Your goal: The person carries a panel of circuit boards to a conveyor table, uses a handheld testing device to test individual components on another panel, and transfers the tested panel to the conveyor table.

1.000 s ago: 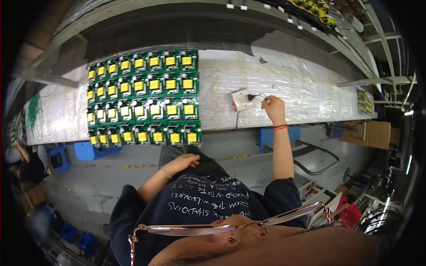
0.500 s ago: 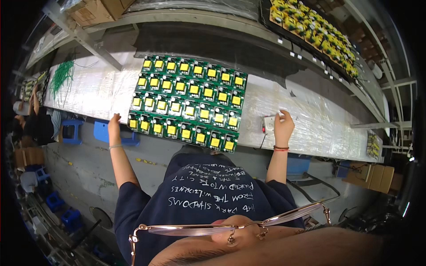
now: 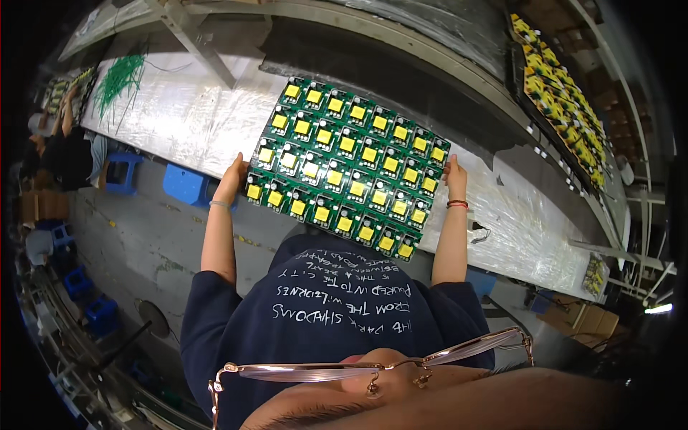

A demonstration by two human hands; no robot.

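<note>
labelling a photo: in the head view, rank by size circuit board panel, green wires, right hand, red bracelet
Largest to smallest:
Circuit board panel
Green wires
Right hand
Red bracelet

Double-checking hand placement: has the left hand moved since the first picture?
Yes: the left hand went left and forward against the bench, from the shirt front to the circuit boards' left edge.

Before me stands a long pale bench (image 3: 179, 100), covered with shiny film. Along its back lies a dark sheet (image 3: 430, 107). To my left rests a heap of green wires (image 3: 120, 82); to my right, a black cable (image 3: 481, 231) and, farther, some small boards (image 3: 594, 276). Whether the green panel (image 3: 345, 166) touches it, I cannot tell.
</note>
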